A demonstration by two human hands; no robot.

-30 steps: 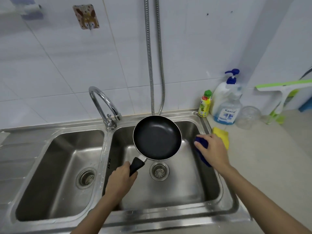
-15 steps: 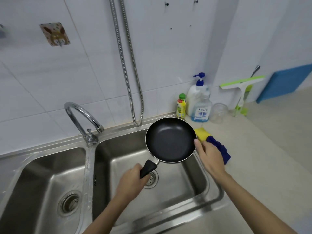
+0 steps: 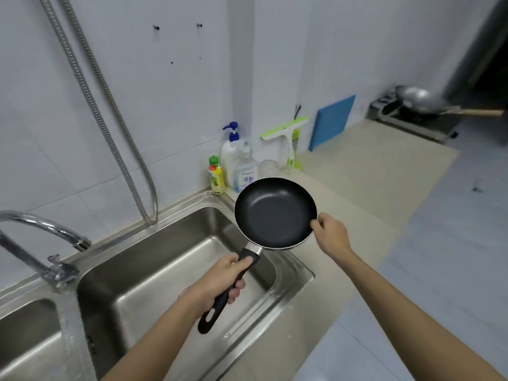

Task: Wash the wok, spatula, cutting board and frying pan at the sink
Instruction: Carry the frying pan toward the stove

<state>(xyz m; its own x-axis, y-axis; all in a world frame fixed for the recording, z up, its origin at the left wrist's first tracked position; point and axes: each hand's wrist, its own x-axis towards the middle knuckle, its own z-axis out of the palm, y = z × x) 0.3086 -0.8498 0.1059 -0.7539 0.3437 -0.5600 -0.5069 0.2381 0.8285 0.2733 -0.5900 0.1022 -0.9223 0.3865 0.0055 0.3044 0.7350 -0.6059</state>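
A small black frying pan (image 3: 275, 213) is held level above the right corner of the sink (image 3: 176, 273) and the counter edge. My left hand (image 3: 220, 281) grips its black handle. My right hand (image 3: 330, 235) pinches the pan's right rim. A blue cutting board (image 3: 332, 122) leans against the wall on the counter. At the far right, a steel wok (image 3: 420, 101) with a wooden handle sits on a stove. A spatula handle (image 3: 297, 110) pokes up behind the squeegee.
A chrome tap (image 3: 46, 229) stands left of the basin, with a metal hose (image 3: 110, 111) on the wall. Soap pump bottle (image 3: 233, 158), small green-capped bottle (image 3: 216, 176), glass jar (image 3: 268, 167) and green squeegee (image 3: 288, 138) crowd the corner. Beige counter (image 3: 371, 174) stretches right.
The view has swung right, bringing the stove and wok into sight. The pan has moved right from over the basin. My right hand let go of the blue cloth and took the pan's rim.
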